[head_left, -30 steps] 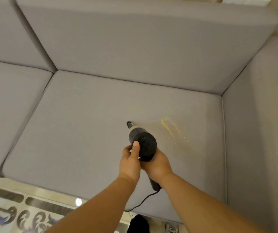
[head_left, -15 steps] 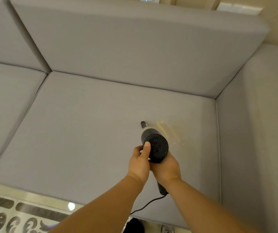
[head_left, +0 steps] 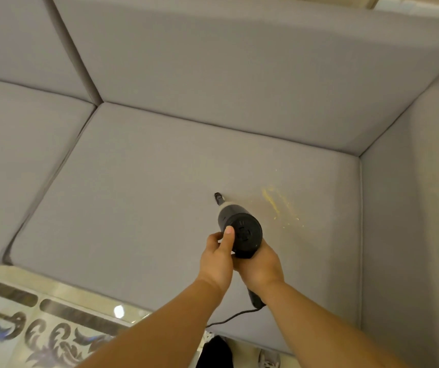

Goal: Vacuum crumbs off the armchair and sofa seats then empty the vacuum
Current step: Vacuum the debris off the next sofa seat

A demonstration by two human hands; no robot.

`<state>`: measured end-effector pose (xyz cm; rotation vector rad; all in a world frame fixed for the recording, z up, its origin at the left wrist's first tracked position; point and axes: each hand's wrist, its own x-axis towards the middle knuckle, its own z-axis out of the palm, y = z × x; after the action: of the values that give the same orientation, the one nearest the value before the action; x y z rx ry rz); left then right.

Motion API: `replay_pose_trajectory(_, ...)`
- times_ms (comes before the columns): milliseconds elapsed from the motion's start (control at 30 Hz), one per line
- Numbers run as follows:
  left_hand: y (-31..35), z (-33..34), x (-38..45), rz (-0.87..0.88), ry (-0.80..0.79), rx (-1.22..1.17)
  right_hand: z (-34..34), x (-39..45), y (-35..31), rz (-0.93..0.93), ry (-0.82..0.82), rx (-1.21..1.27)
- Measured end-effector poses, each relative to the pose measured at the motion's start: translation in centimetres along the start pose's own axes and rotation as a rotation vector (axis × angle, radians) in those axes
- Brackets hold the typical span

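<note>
A small black handheld vacuum (head_left: 241, 233) points its thin nozzle (head_left: 219, 198) down at the grey sofa seat cushion (head_left: 144, 203). My right hand (head_left: 262, 266) grips its handle from below. My left hand (head_left: 217, 257) holds its left side, the thumb lying up against the round back end. A streak of yellow crumbs (head_left: 275, 203) lies on the cushion to the right of the nozzle, apart from its tip. A black cord (head_left: 229, 318) runs from the handle's end over the seat's front edge.
The sofa's back cushion (head_left: 239, 75) rises behind the seat and the armrest (head_left: 412, 208) walls off the right side. A second seat cushion (head_left: 19, 155) lies to the left. A patterned glossy floor (head_left: 27, 328) is at the lower left, and a shoe (head_left: 269, 358) shows below.
The vacuum's nozzle was close beside the crumb streak half a second ago; it now sits further left of it. Both hands keep the same hold, and the view has shifted.
</note>
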<state>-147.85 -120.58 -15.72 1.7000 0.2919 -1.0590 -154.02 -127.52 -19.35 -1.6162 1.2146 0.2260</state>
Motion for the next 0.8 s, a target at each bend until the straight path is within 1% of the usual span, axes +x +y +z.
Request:
replay_pose_trajectory(67, -0.4, 0.6, -0.8, 0.000, -0.010, -0.014, -0.8, -0.9, 0.5, 0.003, 0.039, -0.007)
replay_pose_trajectory(133, -0.8, 1.0, -1.5, 0.033, 0.009, 0.010, -1.2, -1.5, 1.0, -0.008, 0.027, 0.012)
replay_pose_trajectory(267, -1.7, 0.8, -2.3, 0.065, 0.122, 0.060, -1.1, -1.8, 1.2, -0.049, -0.144, 0.014)
replay_pose_trajectory(333, -2.2, 0.7, -2.3, 0.059, 0.141, 0.061, -0.9, -1.8, 1.3, -0.068, -0.170, 0.001)
replay_pose_trajectory(433, -2.6, 1.8, -2.4, 0.053, 0.090, 0.071, -1.6, -1.9, 2.7, -0.041, -0.119, 0.041)
replay_pose_trajectory(567, -3.3, 5.5, -3.0, -0.006, -0.058, 0.044, -4.7, -2.0, 5.3, 0.017, 0.028, 0.063)
replay_pose_trajectory(633, -3.3, 7.1, -3.1, -0.021, -0.096, 0.036, -6.3, -2.1, 6.0, 0.025, 0.079, 0.055)
replay_pose_trajectory(733, -3.3, 8.4, -3.5, -0.016, -0.104, 0.024, -7.7, -2.1, 6.5, 0.012, 0.084, 0.063)
replay_pose_trajectory(800, -3.2, 8.3, -4.1, 0.016, -0.073, 0.051, -7.9, -2.4, 6.4, -0.006, 0.047, 0.050)
